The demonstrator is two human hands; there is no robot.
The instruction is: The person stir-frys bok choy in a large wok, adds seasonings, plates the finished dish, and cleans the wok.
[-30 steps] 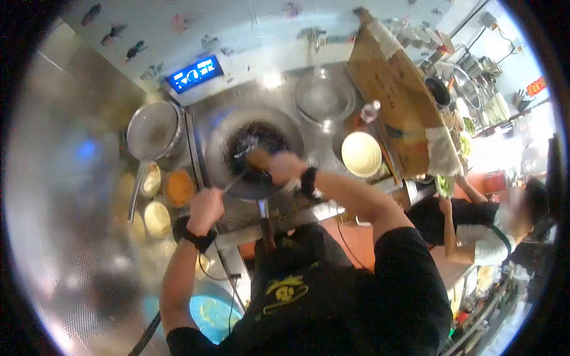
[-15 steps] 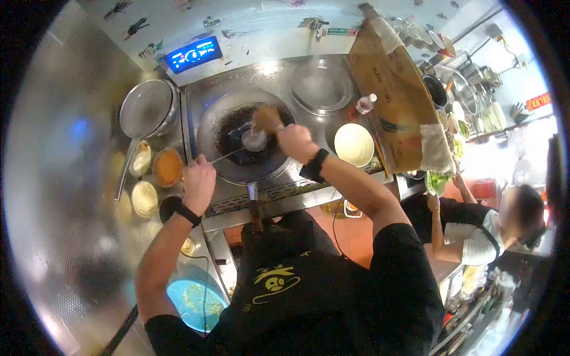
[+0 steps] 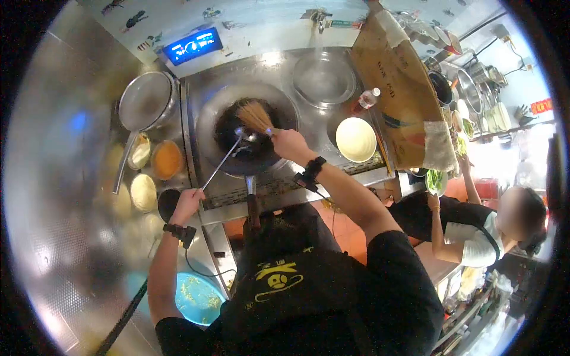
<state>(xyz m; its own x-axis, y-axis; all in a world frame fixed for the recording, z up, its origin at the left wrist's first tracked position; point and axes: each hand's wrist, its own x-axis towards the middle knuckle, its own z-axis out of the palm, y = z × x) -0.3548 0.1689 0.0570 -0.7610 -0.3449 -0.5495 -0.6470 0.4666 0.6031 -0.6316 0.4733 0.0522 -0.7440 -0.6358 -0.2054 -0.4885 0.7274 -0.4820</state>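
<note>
My left hand (image 3: 188,204) is closed around the thin metal handle of a ladle (image 3: 221,164), which slants up into the wok. The ladle's head lies in the dark middle of the wok, hard to make out. In my right hand (image 3: 291,146) is a bamboo wok brush (image 3: 255,115), its bristles spread over the wok's inside, close to the ladle's end. The wok (image 3: 209,113) rests on the steel stove, its handle (image 3: 253,204) pointing towards me. Its inside looks dark and wet.
Left stand a strainer (image 3: 145,101) over a pot and tubs, one with orange contents (image 3: 167,159). Right are a cream bowl (image 3: 355,140), a bottle (image 3: 366,101) and a cardboard screen (image 3: 396,89). Water runs into a round basin (image 3: 323,80). A co-worker (image 3: 475,234) holds a plate of greens (image 3: 436,181).
My left hand has drawn back towards me with the ladle. The brush has swung left, off the ladle's bowl, with my right hand slightly lower.
</note>
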